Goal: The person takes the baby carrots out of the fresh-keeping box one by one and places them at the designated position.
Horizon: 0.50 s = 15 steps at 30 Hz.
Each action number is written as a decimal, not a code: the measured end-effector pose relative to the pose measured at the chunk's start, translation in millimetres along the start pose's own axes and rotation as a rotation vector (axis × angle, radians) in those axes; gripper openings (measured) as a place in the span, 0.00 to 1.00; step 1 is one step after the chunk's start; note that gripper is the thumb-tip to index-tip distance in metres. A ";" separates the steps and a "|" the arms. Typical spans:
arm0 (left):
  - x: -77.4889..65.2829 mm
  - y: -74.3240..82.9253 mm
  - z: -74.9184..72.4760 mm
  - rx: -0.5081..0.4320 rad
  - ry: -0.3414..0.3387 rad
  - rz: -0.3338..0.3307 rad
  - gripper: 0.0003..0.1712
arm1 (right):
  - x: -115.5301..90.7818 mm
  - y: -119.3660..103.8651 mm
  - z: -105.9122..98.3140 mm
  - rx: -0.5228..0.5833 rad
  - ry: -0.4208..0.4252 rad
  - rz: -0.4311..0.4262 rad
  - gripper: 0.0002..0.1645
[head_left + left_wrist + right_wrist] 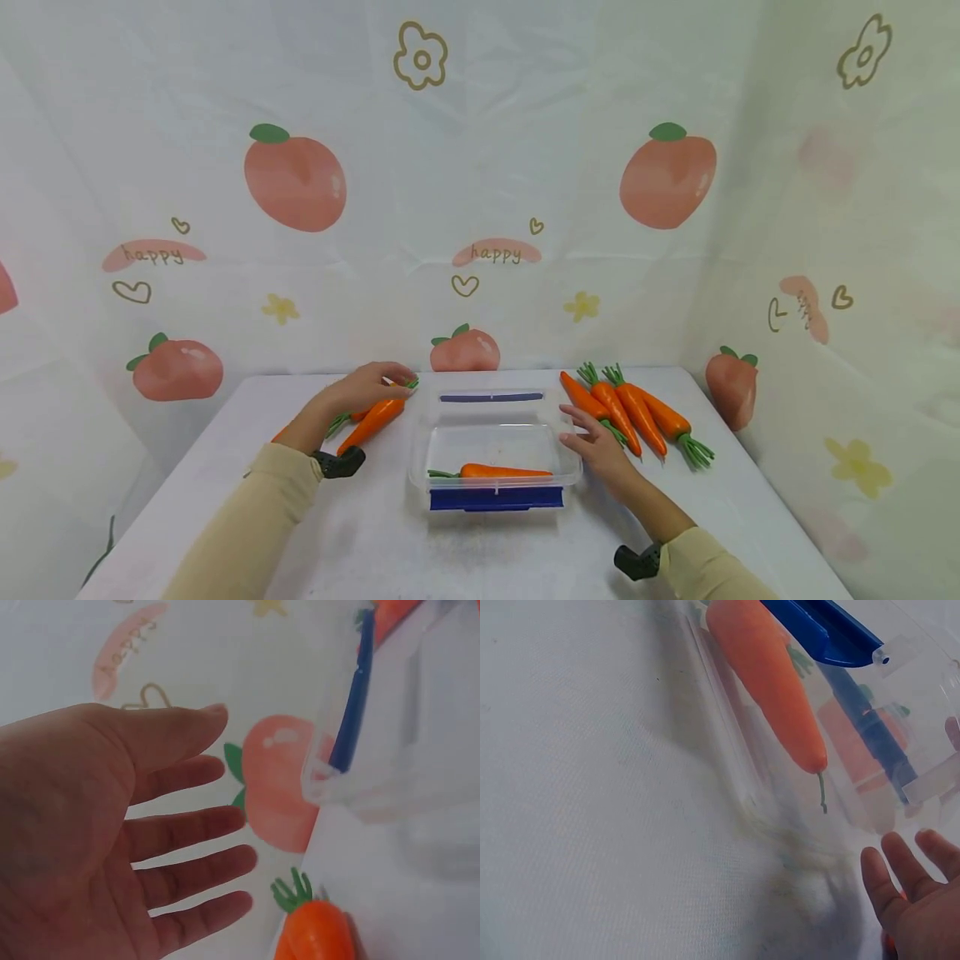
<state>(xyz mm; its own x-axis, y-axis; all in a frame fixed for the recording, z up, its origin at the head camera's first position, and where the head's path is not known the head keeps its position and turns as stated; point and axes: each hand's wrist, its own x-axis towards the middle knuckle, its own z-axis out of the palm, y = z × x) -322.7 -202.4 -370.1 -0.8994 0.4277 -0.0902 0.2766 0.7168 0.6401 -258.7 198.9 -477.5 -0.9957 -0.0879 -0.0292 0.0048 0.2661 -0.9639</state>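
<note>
A clear plastic box (491,433) with blue clips stands mid-table, with one carrot (504,471) lying inside along its front wall. My left hand (367,387) hovers over the carrots left of the box, its fingers extended and apart. In the left wrist view nothing is in that hand (112,825), and a carrot (319,934) lies below the fingers. One left carrot (378,421) shows well; others are partly hidden by the hand and wrist. Beside the box's right wall is my right hand (600,446), fingers extended, holding nothing; I cannot tell whether they touch the wall.
Several carrots (630,408) lie fanned out on the table's right side, beyond the right hand. A white cloth (360,542) covers the table. Printed curtains (525,167) hang behind it and along both sides.
</note>
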 end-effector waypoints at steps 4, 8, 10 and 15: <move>5.8 13.8 8.9 -0.025 -0.051 0.041 0.24 | -0.3 0.6 -0.1 -0.006 0.000 0.004 0.32; 13.3 26.9 19.5 -0.022 -0.080 0.089 0.22 | 0.1 0.7 -0.3 -0.009 0.002 0.000 0.32; 17.0 31.7 25.2 -0.015 -0.111 0.119 0.22 | 0.4 0.7 0.0 -0.011 0.003 -0.001 0.32; 23.5 42.6 39.4 -0.040 -0.215 0.140 0.19 | -0.4 0.0 -0.1 -0.022 0.005 -0.002 0.32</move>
<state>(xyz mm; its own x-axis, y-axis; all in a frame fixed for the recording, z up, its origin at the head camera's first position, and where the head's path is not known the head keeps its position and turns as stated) -318.7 -140.2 -375.1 -0.7593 0.6317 -0.1562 0.3757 0.6216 0.6874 -258.3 199.1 -477.5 -0.9961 -0.0839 -0.0258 0.0007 0.2867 -0.9580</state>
